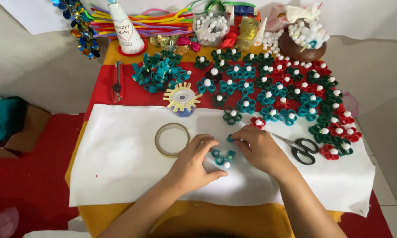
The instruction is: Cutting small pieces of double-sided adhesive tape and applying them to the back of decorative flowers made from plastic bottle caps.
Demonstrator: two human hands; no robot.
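My left hand [194, 163] and my right hand [260, 149] meet over a white sheet [123, 172] on a low table. Between them lies a small teal paper-loop flower [222, 157] with a white ball by its lower edge. The left fingers pinch it from the left side. The right fingertips press a teal loop [230, 138] at its top. Both hands rest on the sheet.
A clear tape roll [172, 139] lies left of my hands, black scissors [302, 150] to the right. Several finished teal, green and red flowers [286, 94] cover the table's far right. Loose teal loops [159, 72], a tape spool [182, 100], a brown bowl [297, 50] and pipe cleaners [159, 22] sit behind.
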